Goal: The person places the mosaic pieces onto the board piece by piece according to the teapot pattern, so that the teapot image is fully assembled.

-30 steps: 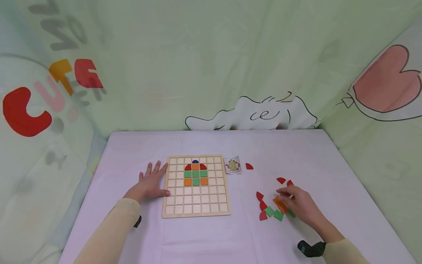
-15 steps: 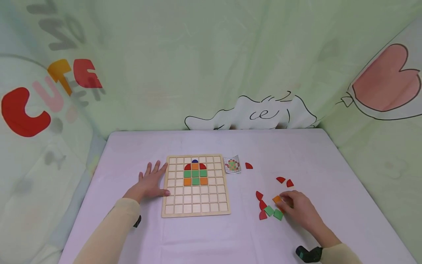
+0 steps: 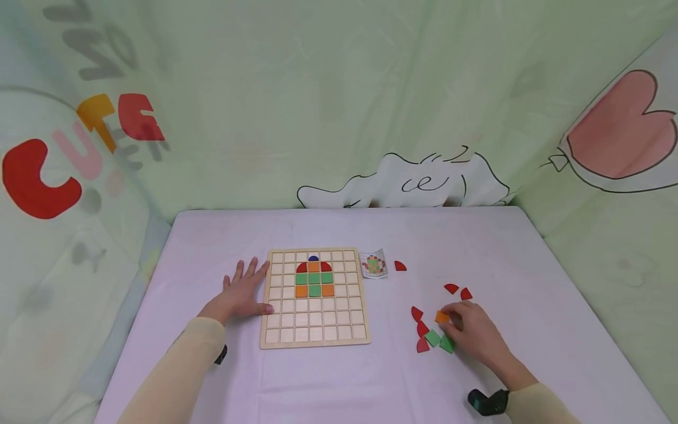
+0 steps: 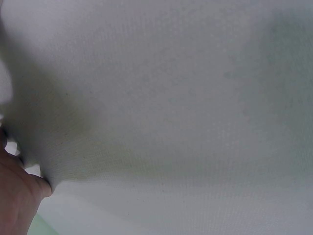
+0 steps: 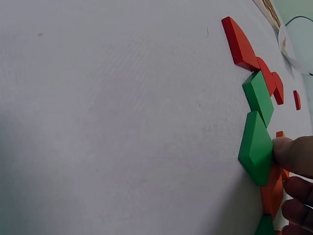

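Observation:
My left hand lies with spread fingers at the left edge of a wooden grid board, its thumb over the frame. In the left wrist view only part of that left hand shows. On the board sit green, orange and red tiles with a blue piece on top. To the right, my right hand pinches an orange square tile between thumb and fingers. Another orange tile lies below the thumb in the right wrist view. Green tiles lie just left of this hand.
A small picture card lies against the board's right edge. One red quarter-round piece is beside the card. More red pieces lie left of the right hand, and two lie beyond it. A printed curtain hangs behind the table.
My right hand has shifted slightly left over the orange tiles, drawing the orange square tile a little away and to the left. My left hand has stayed in place.

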The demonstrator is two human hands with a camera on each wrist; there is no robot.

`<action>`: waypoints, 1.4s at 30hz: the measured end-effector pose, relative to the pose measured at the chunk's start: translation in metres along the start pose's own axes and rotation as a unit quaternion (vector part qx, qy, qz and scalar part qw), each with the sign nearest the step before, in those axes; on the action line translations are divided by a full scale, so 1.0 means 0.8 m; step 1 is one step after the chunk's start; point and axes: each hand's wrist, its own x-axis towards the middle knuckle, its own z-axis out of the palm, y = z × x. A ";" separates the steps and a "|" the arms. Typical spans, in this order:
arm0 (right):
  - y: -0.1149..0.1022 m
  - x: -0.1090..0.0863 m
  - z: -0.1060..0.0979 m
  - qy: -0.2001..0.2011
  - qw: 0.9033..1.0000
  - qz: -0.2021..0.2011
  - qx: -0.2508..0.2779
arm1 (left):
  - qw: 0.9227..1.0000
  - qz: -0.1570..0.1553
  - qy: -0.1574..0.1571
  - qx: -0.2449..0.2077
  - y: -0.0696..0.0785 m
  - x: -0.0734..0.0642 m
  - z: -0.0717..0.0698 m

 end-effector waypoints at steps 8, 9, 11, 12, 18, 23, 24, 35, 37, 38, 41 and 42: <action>0.002 -0.002 0.004 0.011 1.000 -0.018 0.022 | 1.000 0.000 0.002 0.007 -0.001 0.002 0.001; 0.003 -0.002 0.004 0.011 1.000 -0.018 0.023 | 1.000 0.000 0.001 0.006 -0.001 0.003 0.001; 0.005 -0.003 0.003 0.010 1.000 -0.015 0.022 | 1.000 0.001 0.000 0.005 -0.001 0.003 0.001; 0.006 -0.004 0.002 0.008 1.000 -0.013 0.022 | 1.000 0.001 0.000 0.004 -0.001 0.003 0.000; 0.012 -0.008 -0.005 0.000 1.000 -0.006 0.021 | 1.000 0.001 -0.002 0.004 0.000 0.002 -0.003; 0.012 -0.015 -0.009 0.003 1.000 -0.005 0.023 | 1.000 0.000 0.000 0.008 -0.001 0.002 -0.004; 0.011 -0.016 -0.009 0.004 1.000 -0.006 0.024 | 1.000 -0.001 0.001 0.008 -0.001 0.003 -0.004; 0.005 -0.037 -0.005 -0.005 0.999 -0.032 0.018 | 1.000 0.002 -0.001 0.002 -0.003 0.004 -0.001; 0.006 -0.040 -0.004 -0.015 0.999 -0.031 0.016 | 1.000 0.003 0.001 0.002 -0.003 0.004 -0.001; 0.006 -0.042 -0.005 -0.021 0.999 -0.031 0.013 | 1.000 0.003 0.000 0.001 -0.003 0.004 0.000; 0.007 -0.046 -0.005 -0.029 0.999 -0.032 0.003 | 1.000 0.005 0.002 0.004 -0.002 0.003 0.000; 0.007 -0.047 -0.005 -0.027 0.999 -0.034 -0.002 | 1.000 0.005 0.002 0.003 -0.002 0.002 0.000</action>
